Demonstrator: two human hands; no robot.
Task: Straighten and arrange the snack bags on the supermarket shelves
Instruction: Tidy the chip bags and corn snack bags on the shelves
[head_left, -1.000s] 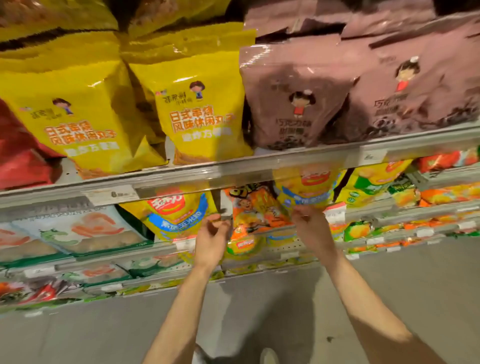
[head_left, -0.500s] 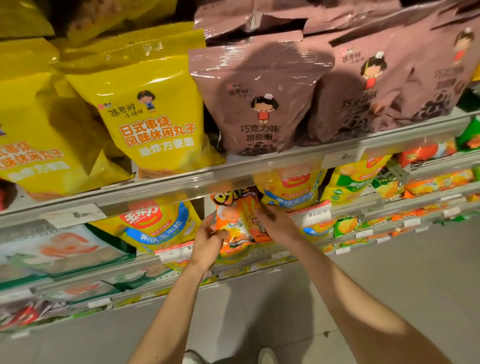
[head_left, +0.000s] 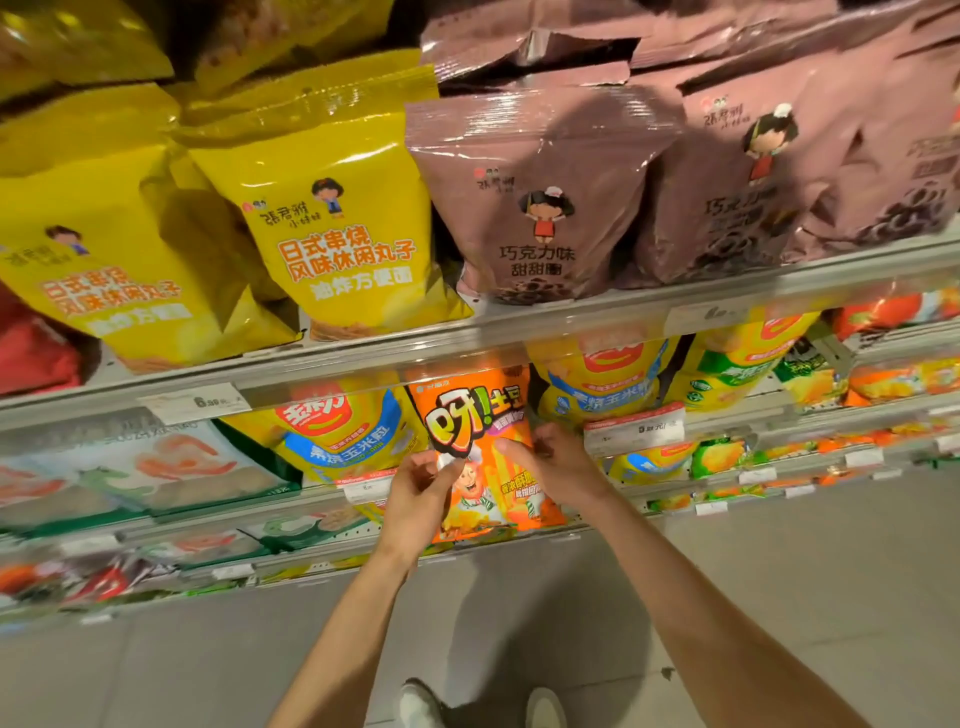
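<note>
Both hands are clamped on the orange snack bag (head_left: 480, 457), which sits at the front of the second shelf (head_left: 519, 530) between two yellow corn bags: the left hand (head_left: 415, 493) pinches its left edge, the right hand (head_left: 553, 465) grips its right side. The step looks like squaring this bag; next it likely needs standing upright and seating back in line

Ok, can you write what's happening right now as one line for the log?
step: straightening | left hand: grips orange bag left edge | right hand: grips right edge | bag: upright, second shelf
</note>
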